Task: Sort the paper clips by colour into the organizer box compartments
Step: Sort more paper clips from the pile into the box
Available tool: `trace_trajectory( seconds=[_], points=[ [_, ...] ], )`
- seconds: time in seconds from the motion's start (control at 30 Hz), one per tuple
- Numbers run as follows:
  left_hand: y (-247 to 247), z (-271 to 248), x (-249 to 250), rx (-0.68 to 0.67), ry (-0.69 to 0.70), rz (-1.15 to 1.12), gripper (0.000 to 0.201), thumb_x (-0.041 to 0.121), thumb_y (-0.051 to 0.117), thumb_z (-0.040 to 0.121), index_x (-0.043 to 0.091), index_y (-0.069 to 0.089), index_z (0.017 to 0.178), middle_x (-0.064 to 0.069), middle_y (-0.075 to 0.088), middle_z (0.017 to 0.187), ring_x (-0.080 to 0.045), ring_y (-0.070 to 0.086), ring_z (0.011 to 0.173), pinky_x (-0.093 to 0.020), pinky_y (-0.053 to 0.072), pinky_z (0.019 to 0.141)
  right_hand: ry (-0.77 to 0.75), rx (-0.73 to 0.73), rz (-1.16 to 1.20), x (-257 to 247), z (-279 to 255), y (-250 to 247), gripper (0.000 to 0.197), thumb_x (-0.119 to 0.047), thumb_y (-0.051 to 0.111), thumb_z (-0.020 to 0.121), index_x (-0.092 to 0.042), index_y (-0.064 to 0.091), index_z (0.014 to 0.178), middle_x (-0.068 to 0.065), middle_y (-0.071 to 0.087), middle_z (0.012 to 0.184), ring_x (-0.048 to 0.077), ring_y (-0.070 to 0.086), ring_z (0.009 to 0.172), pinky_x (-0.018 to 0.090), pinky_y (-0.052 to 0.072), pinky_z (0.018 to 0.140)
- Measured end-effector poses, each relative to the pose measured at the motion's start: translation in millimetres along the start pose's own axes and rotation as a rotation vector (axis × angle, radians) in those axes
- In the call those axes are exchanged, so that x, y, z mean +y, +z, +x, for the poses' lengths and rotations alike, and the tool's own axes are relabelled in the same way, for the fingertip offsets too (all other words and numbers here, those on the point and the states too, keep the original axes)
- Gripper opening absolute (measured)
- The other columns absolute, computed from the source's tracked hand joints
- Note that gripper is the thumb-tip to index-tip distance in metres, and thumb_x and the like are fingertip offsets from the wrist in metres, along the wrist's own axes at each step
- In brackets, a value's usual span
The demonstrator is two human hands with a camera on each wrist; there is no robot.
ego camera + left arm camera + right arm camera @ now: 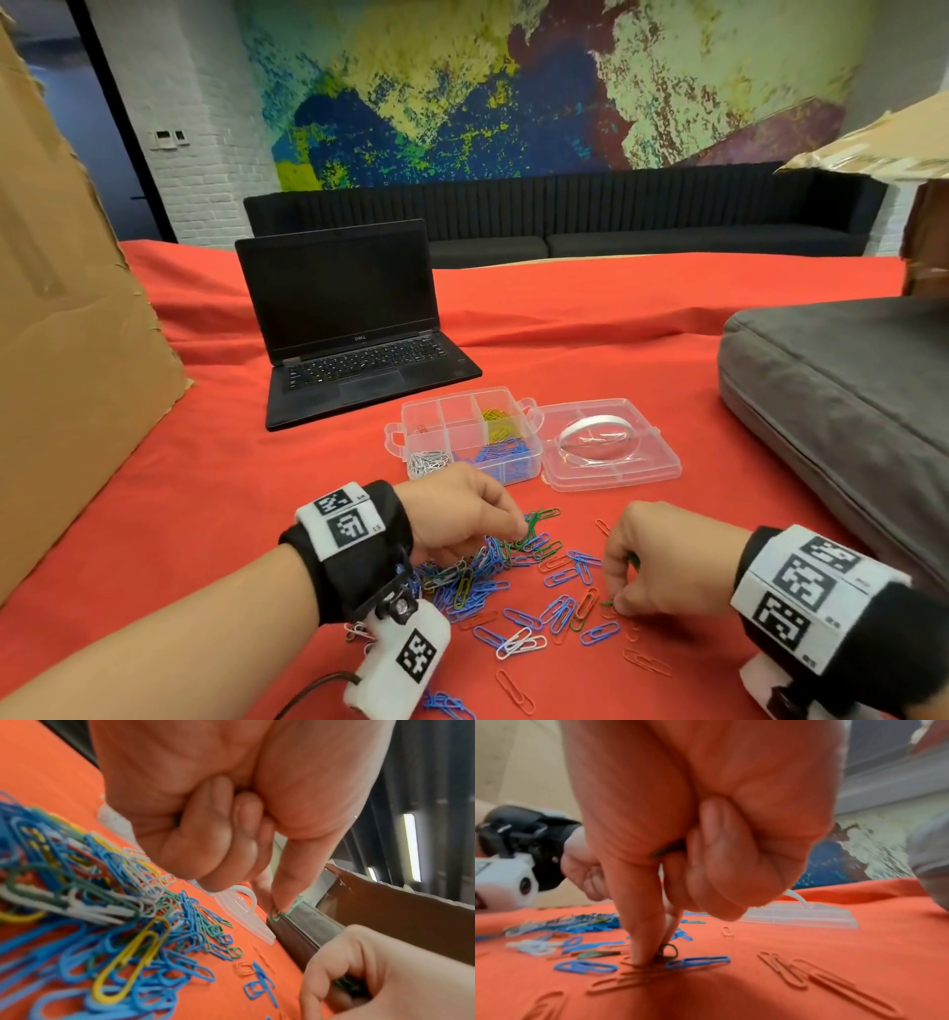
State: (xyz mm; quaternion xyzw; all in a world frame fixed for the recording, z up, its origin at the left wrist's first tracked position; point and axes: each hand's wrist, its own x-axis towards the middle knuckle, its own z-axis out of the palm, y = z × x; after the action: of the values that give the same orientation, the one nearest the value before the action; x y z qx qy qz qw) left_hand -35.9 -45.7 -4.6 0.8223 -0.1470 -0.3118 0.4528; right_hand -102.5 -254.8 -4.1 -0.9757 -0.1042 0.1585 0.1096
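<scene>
A mixed pile of paper clips (488, 570) lies on the red cloth in front of the clear organizer box (531, 452). Its compartments hold yellow clips (495, 419), blue clips (500, 455) and white clips (429, 462). The open lid (611, 444) lies to the right. My left hand (521, 529) pinches green clips (285, 908) between thumb and forefinger above the pile's far edge. My right hand (616, 604) pinches a dark green clip (667, 951) against the cloth, with more green clips (667, 850) tucked under its curled fingers.
An open laptop (349, 329) stands behind the box. A tall cardboard sheet (67, 308) borders the left. On the right, a grey bag (847, 401) lies on the cloth and a cardboard box (924, 231) stands behind it. Loose orange clips (821, 977) lie near my right hand.
</scene>
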Motion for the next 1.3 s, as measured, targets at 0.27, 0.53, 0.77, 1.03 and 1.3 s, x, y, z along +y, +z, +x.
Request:
trace_trajectory(
  seconds=[0.27,0.53,0.77,1.03,1.3],
  points=[
    [-7,0,-5,-0.011,-0.015,-0.308,0.025,0.006,0.059,0.09,0.016,0.061,0.067,0.006,0.025,0.044,-0.004,0.017,0.033,-0.006,0.015,0.039,0.166,-0.07,1.085,12,-5,-7,0.019,-0.014,0.061,0.087,-0.015,0.059,0.068,0.0,0.03,0.054,0.007,0.019,0.039,0.011,0.015,0.033],
    [-18,-2,-4,-0.205,0.007,-0.755,0.005,0.012,0.05,0.065,0.015,0.046,0.065,0.001,0.024,0.058,-0.006,0.019,0.037,-0.008,0.017,0.034,0.251,-0.193,1.792,8,10,-23,0.022,-0.022,0.042,0.08,-0.007,0.053,0.069,0.008,0.045,0.061,0.013,0.035,0.036,0.011,0.026,0.027],
    [-21,-1,-6,-0.199,0.041,-0.854,0.008,0.014,0.038,0.07,0.011,0.046,0.07,-0.002,0.027,0.06,-0.007,0.02,0.038,-0.008,0.018,0.036,0.279,-0.02,0.873,-11,33,-13,0.016,-0.021,0.053,0.091,-0.015,0.067,0.085,-0.007,0.039,0.044,0.008,0.034,0.036,0.014,0.024,0.032],
    [-25,1,0,-0.144,0.041,-0.849,0.04,0.039,0.038,0.093,0.014,0.039,0.062,-0.002,0.031,0.058,-0.007,0.018,0.037,-0.007,0.014,0.038,0.021,0.061,0.118,-19,50,-10,0.016,-0.024,0.073,0.077,-0.018,0.076,0.091,-0.016,0.051,0.054,-0.003,0.045,0.047,0.006,0.029,0.043],
    [-11,18,9,0.102,0.078,0.52,0.019,0.024,0.047,0.097,0.017,0.065,0.098,0.001,0.058,0.073,-0.013,0.052,0.059,-0.021,0.038,0.053,0.052,0.043,0.06,-5,51,-11,0.014,-0.022,0.063,0.079,-0.01,0.071,0.078,-0.002,0.057,0.06,0.009,0.049,0.055,0.018,0.043,0.055]
  ],
)
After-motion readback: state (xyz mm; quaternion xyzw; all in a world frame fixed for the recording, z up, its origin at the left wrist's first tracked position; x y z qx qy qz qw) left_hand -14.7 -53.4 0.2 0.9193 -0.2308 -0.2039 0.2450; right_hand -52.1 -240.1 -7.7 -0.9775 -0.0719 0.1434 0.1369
